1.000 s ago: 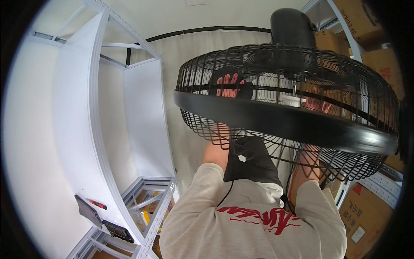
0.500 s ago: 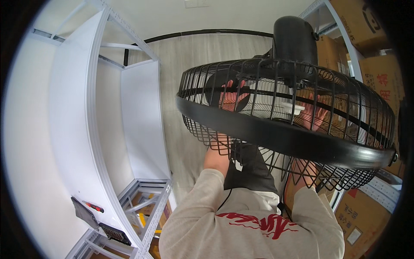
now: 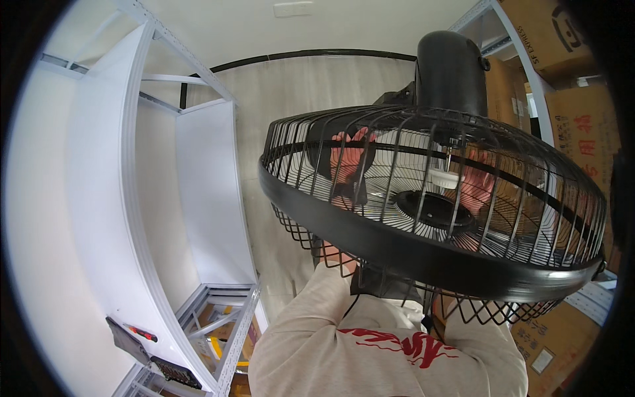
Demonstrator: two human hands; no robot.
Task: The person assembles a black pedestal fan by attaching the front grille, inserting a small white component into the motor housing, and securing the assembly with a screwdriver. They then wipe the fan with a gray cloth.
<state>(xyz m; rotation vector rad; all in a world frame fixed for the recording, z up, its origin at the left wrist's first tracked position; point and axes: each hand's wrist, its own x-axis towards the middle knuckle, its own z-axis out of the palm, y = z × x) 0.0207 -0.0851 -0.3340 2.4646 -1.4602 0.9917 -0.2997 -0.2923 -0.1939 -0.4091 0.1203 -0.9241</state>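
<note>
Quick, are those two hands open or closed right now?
Left hand: seen through the fan cage; its grip cannot be told.
Right hand: blurred behind it too; open or closed, cannot be told.

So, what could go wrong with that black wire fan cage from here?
Bare fingers could get scraped or pinched: the left hand and right hand both show through the black wire fan cage. The round white plastic piece on the thin metal shaft, also seen through the wires, might get knocked.

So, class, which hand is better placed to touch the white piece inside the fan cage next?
Probably the right hand: through the fan cage it appears beside the white piece, while the left hand appears farther left.
</note>
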